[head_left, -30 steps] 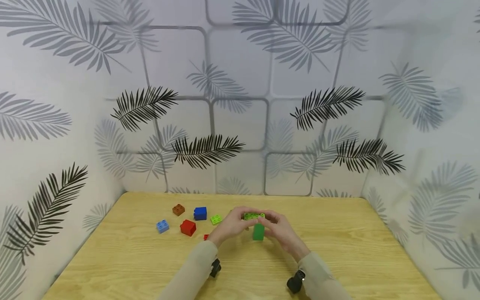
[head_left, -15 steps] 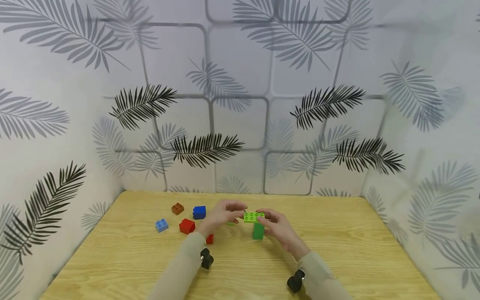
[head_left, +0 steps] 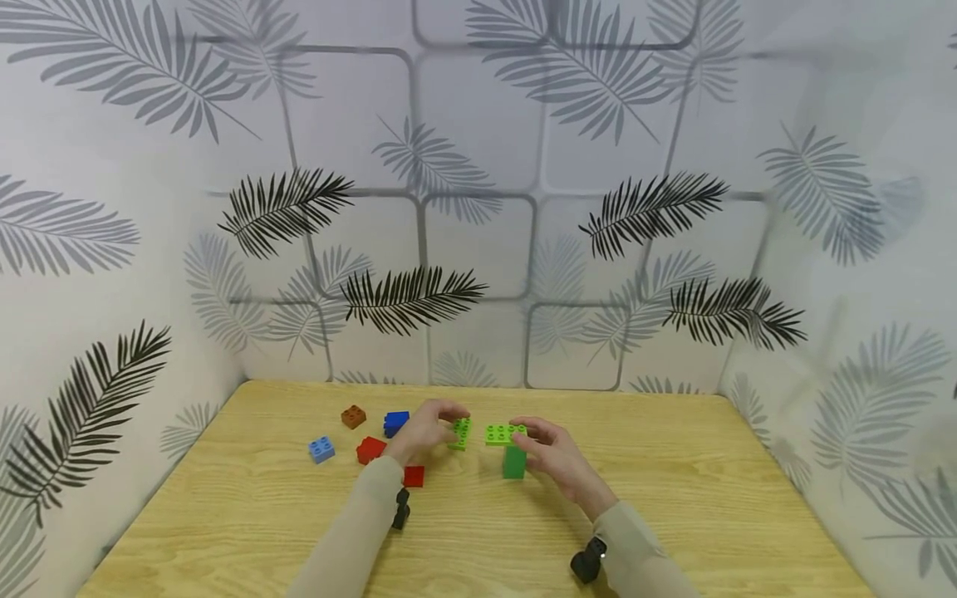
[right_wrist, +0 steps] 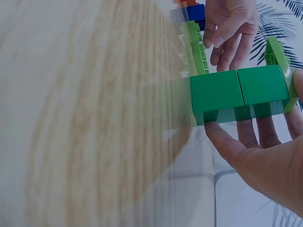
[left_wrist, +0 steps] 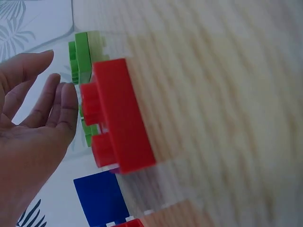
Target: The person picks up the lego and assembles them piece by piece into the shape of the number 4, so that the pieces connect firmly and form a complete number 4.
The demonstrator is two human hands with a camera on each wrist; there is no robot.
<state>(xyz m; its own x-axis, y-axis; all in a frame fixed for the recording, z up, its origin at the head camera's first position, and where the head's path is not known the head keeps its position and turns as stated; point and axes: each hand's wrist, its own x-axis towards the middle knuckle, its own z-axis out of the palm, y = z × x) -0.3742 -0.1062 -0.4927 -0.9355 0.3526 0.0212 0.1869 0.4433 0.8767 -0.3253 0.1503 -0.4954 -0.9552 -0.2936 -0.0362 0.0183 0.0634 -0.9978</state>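
In the head view, my right hand [head_left: 557,457] holds a toy block stack of dark green blocks [head_left: 514,463] with a light green studded plate [head_left: 499,434] on top, overhanging to the left. The right wrist view shows two dark green blocks [right_wrist: 239,94] one above the other, fingers along their far side and the thumb at the light green top piece [right_wrist: 280,68]. My left hand [head_left: 422,430] hovers with relaxed fingers beside another light green plate [head_left: 461,433] on the table. Nothing shows between its fingers in the left wrist view.
Left of the hands lie a red block [head_left: 414,476], a second red block [head_left: 370,450] partly behind my left arm, a dark blue block [head_left: 396,423], a light blue block [head_left: 321,449] and a brown block [head_left: 354,416]. A leaf-patterned wall backs the wooden table [head_left: 673,465].
My left hand has let go of the light green plate atop the stack and moved left to the loose light green plate. The right hand stays at the stack.
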